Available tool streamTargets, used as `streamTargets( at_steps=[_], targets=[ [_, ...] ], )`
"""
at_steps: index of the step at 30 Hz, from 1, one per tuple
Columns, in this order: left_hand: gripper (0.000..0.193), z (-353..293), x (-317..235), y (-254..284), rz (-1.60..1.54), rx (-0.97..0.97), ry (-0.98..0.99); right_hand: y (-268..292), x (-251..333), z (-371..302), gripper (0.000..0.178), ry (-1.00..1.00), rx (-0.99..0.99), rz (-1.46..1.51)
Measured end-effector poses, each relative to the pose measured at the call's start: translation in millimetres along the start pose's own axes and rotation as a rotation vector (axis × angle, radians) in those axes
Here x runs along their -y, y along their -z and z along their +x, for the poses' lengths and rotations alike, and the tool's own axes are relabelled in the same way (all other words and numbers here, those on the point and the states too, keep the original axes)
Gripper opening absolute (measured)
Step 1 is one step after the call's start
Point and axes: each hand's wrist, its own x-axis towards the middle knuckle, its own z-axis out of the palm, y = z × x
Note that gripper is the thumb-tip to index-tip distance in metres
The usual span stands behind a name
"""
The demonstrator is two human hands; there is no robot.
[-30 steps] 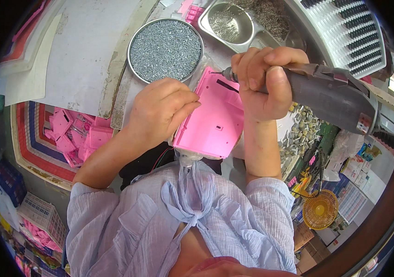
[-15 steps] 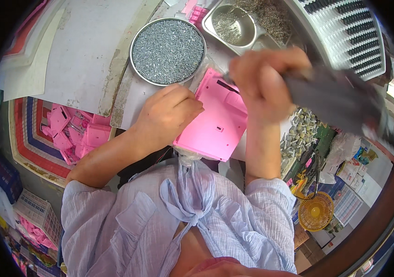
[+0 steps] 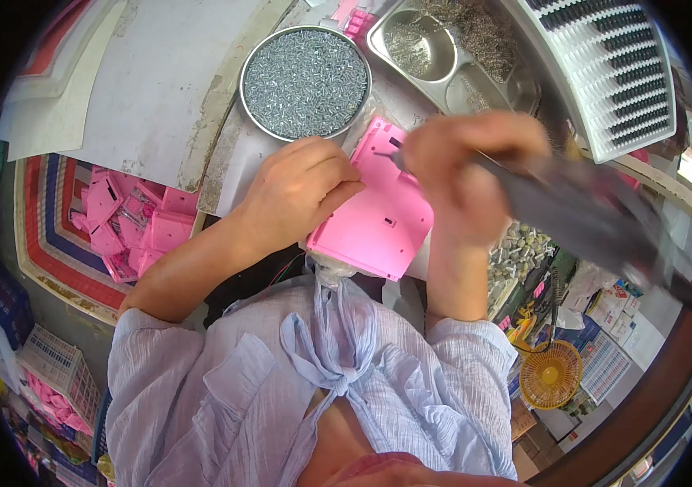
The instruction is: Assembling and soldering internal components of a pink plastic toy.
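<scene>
Pale worktop (image 3: 159, 89) spans the upper part of the view, surface stained along its edge. At its left is a bin (image 3: 38, 211) lined in red, white and blue stripes, holding loose pink parts (image 3: 107, 203). A dark powered driver (image 3: 581, 219), blurred, extends from the right across the work area. At upper right, a white tray (image 3: 636, 144) carries rows of black pieces; beside it, a steel tray (image 3: 450, 79) has compartments holding small metal items. A round pan (image 3: 242, 88) stands left of the steel tray, filled with screws (image 3: 305, 81). The pink panel (image 3: 378, 215) lies tilted in front of the person's chest, just below the pan and between both hands. Right hand (image 3: 468, 174): fingers clamped around the driver near its front end, bit above the panel's upper part; contact cannot be determined. Left hand (image 3: 301, 183): fingers curled and drawn together at the panel's left edge; whether they grip the panel or any small item cannot be determined. Smallest noted: a dark rectangular slot (image 3: 390, 221) in the panel's face.
</scene>
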Motion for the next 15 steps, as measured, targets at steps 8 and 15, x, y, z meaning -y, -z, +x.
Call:
streamTargets(
  at_steps=[8, 15],
  targets=[
    [0.021, -2.7, -8.6, 5.8, -0.010, -0.092, -0.062, -24.0, 33.5, -10.9, 0.027, -0.013, 0.031, 0.266],
    [0.028, -10.8, -13.5, 20.1, 0.030, -0.021, -0.085, -40.1, 38.8, -16.3, 0.028, -0.082, 0.007, 0.241]
  ],
)
